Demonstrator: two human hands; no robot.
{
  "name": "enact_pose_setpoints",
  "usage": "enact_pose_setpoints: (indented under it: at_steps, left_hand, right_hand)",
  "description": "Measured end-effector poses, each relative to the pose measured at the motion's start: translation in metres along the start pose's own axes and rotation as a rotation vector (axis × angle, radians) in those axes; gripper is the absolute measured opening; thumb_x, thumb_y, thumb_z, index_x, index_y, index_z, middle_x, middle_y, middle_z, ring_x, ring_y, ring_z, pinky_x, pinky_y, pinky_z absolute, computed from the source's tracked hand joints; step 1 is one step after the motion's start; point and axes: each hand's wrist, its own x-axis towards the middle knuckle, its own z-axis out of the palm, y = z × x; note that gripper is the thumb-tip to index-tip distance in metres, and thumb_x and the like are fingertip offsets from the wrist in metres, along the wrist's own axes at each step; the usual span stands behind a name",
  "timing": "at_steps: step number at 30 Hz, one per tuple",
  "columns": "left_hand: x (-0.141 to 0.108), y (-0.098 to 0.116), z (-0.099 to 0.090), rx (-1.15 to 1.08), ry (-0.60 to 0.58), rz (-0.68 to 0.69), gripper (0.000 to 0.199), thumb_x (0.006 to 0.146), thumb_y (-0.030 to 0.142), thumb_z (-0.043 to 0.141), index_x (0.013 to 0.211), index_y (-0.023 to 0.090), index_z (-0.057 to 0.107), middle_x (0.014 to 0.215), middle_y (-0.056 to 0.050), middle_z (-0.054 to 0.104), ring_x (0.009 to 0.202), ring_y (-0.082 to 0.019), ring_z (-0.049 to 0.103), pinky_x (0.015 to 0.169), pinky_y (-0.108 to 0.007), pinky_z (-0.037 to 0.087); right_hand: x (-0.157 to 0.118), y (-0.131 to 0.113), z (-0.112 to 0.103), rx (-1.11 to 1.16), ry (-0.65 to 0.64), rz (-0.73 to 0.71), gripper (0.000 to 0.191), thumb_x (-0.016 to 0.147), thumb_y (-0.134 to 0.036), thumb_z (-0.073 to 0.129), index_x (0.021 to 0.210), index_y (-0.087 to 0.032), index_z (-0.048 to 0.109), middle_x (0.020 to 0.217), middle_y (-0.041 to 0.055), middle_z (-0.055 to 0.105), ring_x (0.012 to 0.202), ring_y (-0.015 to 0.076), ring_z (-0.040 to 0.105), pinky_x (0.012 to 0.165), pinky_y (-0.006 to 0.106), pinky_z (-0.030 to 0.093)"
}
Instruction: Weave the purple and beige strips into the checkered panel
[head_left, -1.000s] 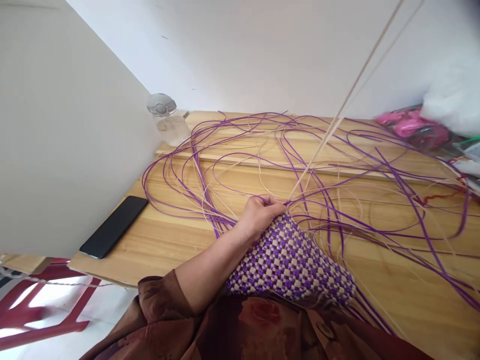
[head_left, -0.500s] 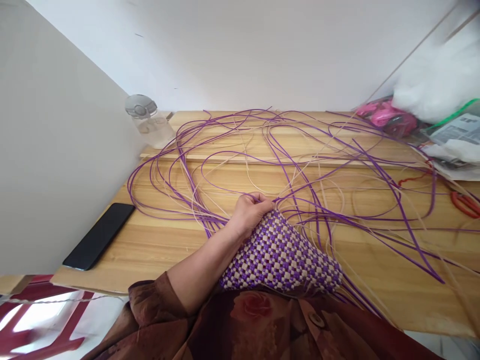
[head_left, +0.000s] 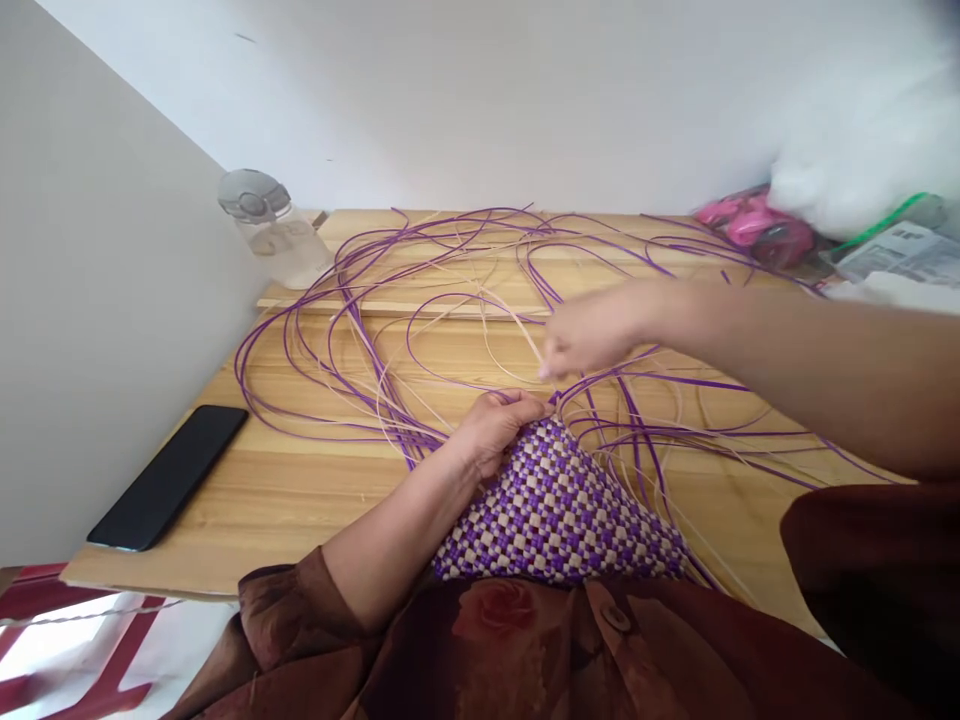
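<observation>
My left hand (head_left: 499,430) pinches the upper corner of a purple-and-beige checked woven piece (head_left: 562,510), which rests against my clothes at the table's near edge. Just above that corner is my right hand (head_left: 589,335), its fingers closed and slightly blurred. A pale beige strand (head_left: 525,330) runs up to its fingertips and appears gripped there. Long purple strands (head_left: 360,325) and beige ones fan out from the weave in loose loops across the table. My right forearm covers part of the strands on the right.
The wooden table (head_left: 277,490) meets a white wall. A black phone (head_left: 169,478) lies at the left edge, with a clear bottle with a grey lid (head_left: 274,230) behind it. At the back right are a pink bundle (head_left: 754,225) and white plastic bags (head_left: 847,160).
My right hand has come in from the right and is now over the weave's top corner. My left hand keeps its pinch there. The view has shifted slightly.
</observation>
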Motion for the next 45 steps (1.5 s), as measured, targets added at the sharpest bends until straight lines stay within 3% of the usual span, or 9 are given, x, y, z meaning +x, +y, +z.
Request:
enact_pose_setpoints:
  at_steps: [6, 11, 20, 26, 31, 34, 40, 45]
  left_hand:
    - [-0.001, -0.001, -0.001, -0.019, -0.032, 0.035, 0.023, 0.057, 0.026, 0.084, 0.065, 0.013, 0.067, 0.054, 0.003, 0.058, 0.047, -0.006, 0.045, 0.052, -0.023, 0.028]
    - [-0.002, 0.000, -0.006, -0.022, -0.075, -0.036, 0.027, 0.057, 0.030, 0.088, 0.065, 0.013, 0.068, 0.053, 0.002, 0.058, 0.044, -0.005, 0.042, 0.048, -0.024, 0.023]
    - [0.002, -0.004, -0.006, -0.162, -0.031, -0.003, 0.028, 0.057, 0.027, 0.089, 0.075, 0.015, 0.072, 0.067, 0.000, 0.067, 0.058, -0.008, 0.055, 0.059, -0.022, 0.037]
    - [0.001, -0.004, -0.004, -0.159, -0.057, 0.022, 0.020, 0.062, 0.025, 0.086, 0.070, 0.014, 0.070, 0.063, 0.001, 0.066, 0.056, -0.008, 0.054, 0.060, -0.023, 0.039]
    - [-0.002, -0.004, 0.001, -0.217, -0.014, 0.058, 0.024, 0.057, 0.017, 0.086, 0.077, 0.016, 0.072, 0.076, 0.000, 0.072, 0.072, -0.012, 0.063, 0.077, -0.027, 0.045]
    - [-0.002, -0.006, 0.002, -0.235, 0.029, 0.041, 0.025, 0.057, 0.015, 0.084, 0.078, 0.016, 0.071, 0.078, -0.001, 0.072, 0.074, -0.013, 0.063, 0.079, -0.028, 0.045]
    - [0.000, -0.004, 0.001, -0.254, 0.067, -0.052, 0.013, 0.057, 0.011, 0.074, 0.068, 0.014, 0.068, 0.068, -0.001, 0.067, 0.064, -0.013, 0.057, 0.069, -0.028, 0.044]
    - [-0.001, -0.002, 0.002, -0.231, 0.048, -0.054, 0.011, 0.063, 0.016, 0.073, 0.058, 0.013, 0.063, 0.057, 0.001, 0.058, 0.055, -0.009, 0.049, 0.061, -0.025, 0.040]
  right_hand:
    - [-0.041, 0.005, 0.043, 0.040, -0.096, -0.001, 0.020, 0.081, -0.032, 0.062, 0.073, -0.017, 0.072, 0.067, -0.0002, 0.065, 0.066, 0.0116, 0.054, 0.062, 0.025, 0.032]
    - [-0.046, 0.010, 0.058, 0.080, -0.102, -0.047, 0.016, 0.079, -0.025, 0.064, 0.069, -0.016, 0.072, 0.065, -0.0012, 0.064, 0.062, 0.0100, 0.055, 0.059, 0.023, 0.033]
    - [-0.029, 0.020, 0.062, 0.281, -0.196, 0.030, 0.014, 0.079, -0.027, 0.067, 0.075, -0.017, 0.075, 0.064, -0.0029, 0.068, 0.059, 0.0086, 0.057, 0.057, 0.021, 0.034]
    - [-0.027, 0.009, 0.059, 0.043, -0.105, -0.085, 0.015, 0.080, -0.019, 0.064, 0.068, -0.015, 0.072, 0.063, -0.0008, 0.066, 0.060, 0.0093, 0.054, 0.059, 0.024, 0.031]
    - [-0.022, -0.010, 0.054, -0.102, -0.186, -0.118, 0.015, 0.078, -0.012, 0.064, 0.065, -0.014, 0.071, 0.063, 0.0006, 0.065, 0.061, 0.0096, 0.050, 0.060, 0.025, 0.028]
    - [-0.021, -0.014, 0.057, -0.093, -0.219, -0.098, 0.019, 0.079, -0.015, 0.065, 0.060, -0.013, 0.067, 0.058, 0.0000, 0.061, 0.057, 0.0090, 0.046, 0.059, 0.026, 0.027]
    - [-0.026, -0.006, 0.062, -0.010, -0.029, -0.179, 0.028, 0.087, -0.018, 0.057, 0.059, -0.014, 0.060, 0.058, -0.0024, 0.053, 0.059, 0.0081, 0.044, 0.059, 0.025, 0.027]
    - [-0.060, -0.008, 0.039, -0.082, 0.266, 0.026, 0.034, 0.093, -0.033, 0.053, 0.068, -0.016, 0.067, 0.061, 0.0002, 0.058, 0.062, 0.0114, 0.051, 0.063, 0.027, 0.031]
